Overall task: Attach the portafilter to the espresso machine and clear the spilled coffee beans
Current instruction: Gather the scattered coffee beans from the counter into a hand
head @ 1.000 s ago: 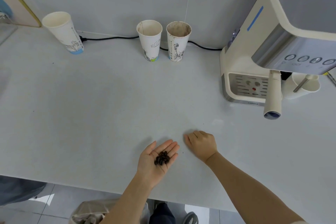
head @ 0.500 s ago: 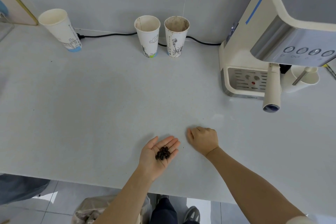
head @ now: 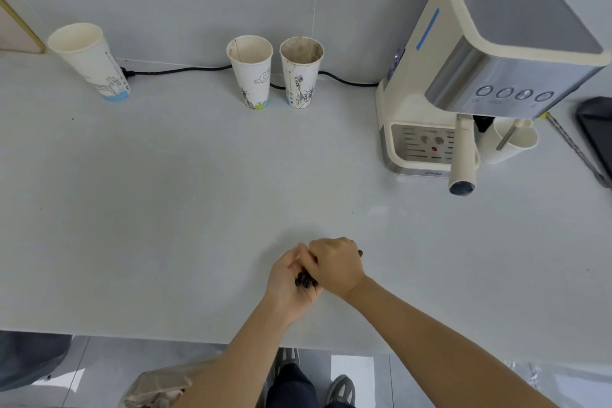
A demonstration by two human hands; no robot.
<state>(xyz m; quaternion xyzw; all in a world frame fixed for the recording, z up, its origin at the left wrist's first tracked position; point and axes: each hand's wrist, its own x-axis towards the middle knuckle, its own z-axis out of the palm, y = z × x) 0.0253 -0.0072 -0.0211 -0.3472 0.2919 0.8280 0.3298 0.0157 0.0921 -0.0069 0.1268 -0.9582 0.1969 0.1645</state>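
Note:
My left hand lies palm up near the table's front edge, cupped around a small pile of dark coffee beans. My right hand is curled over the left palm's fingertips and touches it; what its fingers hold is hidden. One dark bean shows at the right hand's far edge. The cream espresso machine stands at the back right. Its portafilter is attached under the machine's head, with the cream handle pointing toward me.
Three paper cups stand along the wall: one at far left, two together in the middle. A black power cord runs behind them. A white cup sits beside the machine, a black tray at far right.
My right hand has moved left from the tabletop onto my left palm. The left hand's fingers have curled up around the beans.

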